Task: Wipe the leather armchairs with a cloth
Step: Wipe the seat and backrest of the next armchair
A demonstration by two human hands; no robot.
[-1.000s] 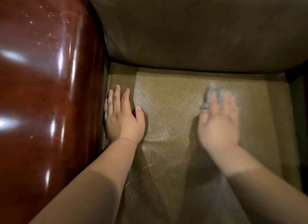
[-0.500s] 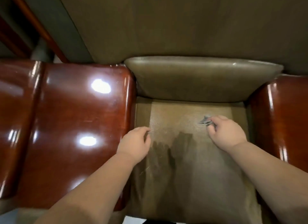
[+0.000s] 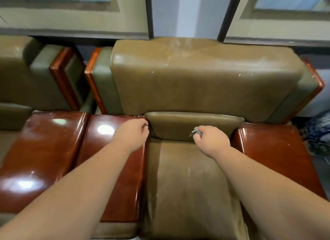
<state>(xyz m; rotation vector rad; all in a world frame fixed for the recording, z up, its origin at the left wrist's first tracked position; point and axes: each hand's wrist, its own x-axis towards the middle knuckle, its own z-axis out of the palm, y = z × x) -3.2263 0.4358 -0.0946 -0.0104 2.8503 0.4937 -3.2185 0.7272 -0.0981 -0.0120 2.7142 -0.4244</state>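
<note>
Grey cloth [image 3: 195, 133] bunched in our right hand [image 3: 211, 141], fingers curled round it, held above rear of seat [image 3: 187, 186] near lumbar cushion [image 3: 192, 125]. Our left hand [image 3: 133, 135] loosely curled, holding nothing, over inner edge of left armrest [image 3: 114, 164]. Seat shows faint streaks, so we judge it wiped at least partly. Backrest [image 3: 205, 82] shows pale smears, probably still to do. Second armchair [image 3: 21, 79] at left likely untouched.

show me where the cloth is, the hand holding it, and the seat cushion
cloth [image 3: 195, 132], head view, grey bunch sticking out of the fist.
right hand [image 3: 211, 141], head view, back of hand.
seat cushion [image 3: 187, 186], head view, bare middle.
</note>
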